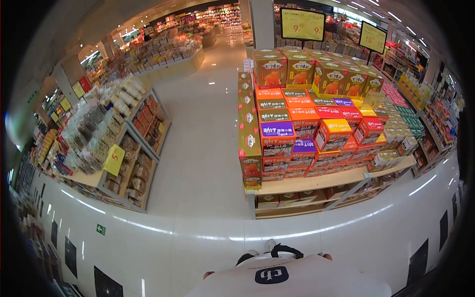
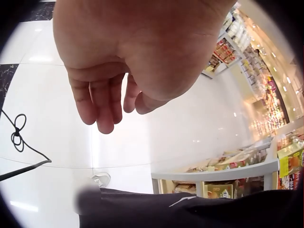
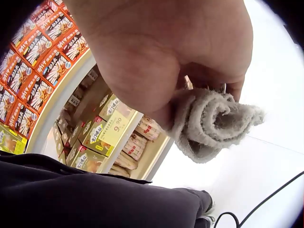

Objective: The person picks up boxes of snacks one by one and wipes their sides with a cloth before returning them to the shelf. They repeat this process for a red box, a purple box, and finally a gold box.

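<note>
My left hand [image 2: 137, 52] hangs beside the dark trousers [image 2: 180, 209] with its fingers loosely bent and nothing in them. In the right wrist view, my right hand [image 3: 175, 52] grips a rolled-up grey cloth [image 3: 209, 126], fuzzy and towel-like, whose coiled end sticks out past the fingers. A shelf of green-gold boxes [image 3: 97, 135] with a yellow price tag stands beside that hand. In the head view, only slivers of the hands show at either side of the white shirt [image 1: 316, 274].
Ahead on the right rises a display of stacked orange and red boxes [image 1: 302, 119] on a wooden shelf [image 1: 307, 184]. To the left is a stand of bagged goods [image 1: 89, 123] with a yellow price sign [image 1: 114, 159]. A shiny tiled aisle [image 1: 198, 128] runs between them.
</note>
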Demonstrator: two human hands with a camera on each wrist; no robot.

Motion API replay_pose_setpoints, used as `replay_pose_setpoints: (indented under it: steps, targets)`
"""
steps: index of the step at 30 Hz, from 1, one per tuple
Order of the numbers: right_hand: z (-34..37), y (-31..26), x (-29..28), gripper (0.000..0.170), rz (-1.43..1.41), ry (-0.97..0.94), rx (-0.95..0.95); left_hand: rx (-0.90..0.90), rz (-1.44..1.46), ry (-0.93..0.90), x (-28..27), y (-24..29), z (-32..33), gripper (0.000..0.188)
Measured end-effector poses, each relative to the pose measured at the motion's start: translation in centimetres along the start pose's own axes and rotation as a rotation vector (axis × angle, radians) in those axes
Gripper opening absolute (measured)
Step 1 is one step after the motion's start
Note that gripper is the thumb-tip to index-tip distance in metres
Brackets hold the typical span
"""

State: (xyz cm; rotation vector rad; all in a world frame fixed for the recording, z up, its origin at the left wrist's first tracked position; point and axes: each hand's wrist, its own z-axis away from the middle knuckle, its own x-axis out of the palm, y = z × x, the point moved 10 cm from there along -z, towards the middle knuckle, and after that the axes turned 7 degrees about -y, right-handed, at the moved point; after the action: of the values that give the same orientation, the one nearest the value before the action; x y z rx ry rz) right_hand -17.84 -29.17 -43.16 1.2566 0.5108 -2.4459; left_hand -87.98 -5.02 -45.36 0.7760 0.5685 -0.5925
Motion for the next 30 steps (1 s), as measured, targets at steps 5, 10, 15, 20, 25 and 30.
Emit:
replay_pose_setpoints:
  steps: [5,10,15,20,25,30]
  targets:
    - [1.7,-0.1,-1.6,0.050,-0.240,-0.089,0.072,0.047,-0.023,-0.007,-0.6,4.0,-1.8,0.026]
    - [3.0,3.1,-5.2,0.051,-0.324,-0.107,0.130,0.098,-0.037,-0.065,2.5,8.6,-1.5,0.026]
    - [1.4,5.4,-6.4,0.044,-0.307,-0.113,0.150,0.145,-0.052,-0.115,5.2,13.8,-0.4,0.027]
    - [-0.8,7.7,-6.2,0.039,-0.282,-0.144,0.159,0.170,-0.071,-0.149,7.6,17.1,0.9,0.027]
    - [-2.7,9.9,-4.5,0.034,-0.254,-0.191,0.166,0.181,-0.099,-0.177,9.2,19.2,2.1,0.027]
    - [-3.4,10.7,-2.1,0.030,-0.233,-0.249,0.172,0.189,-0.139,-0.201,8.7,20.7,2.8,0.027]
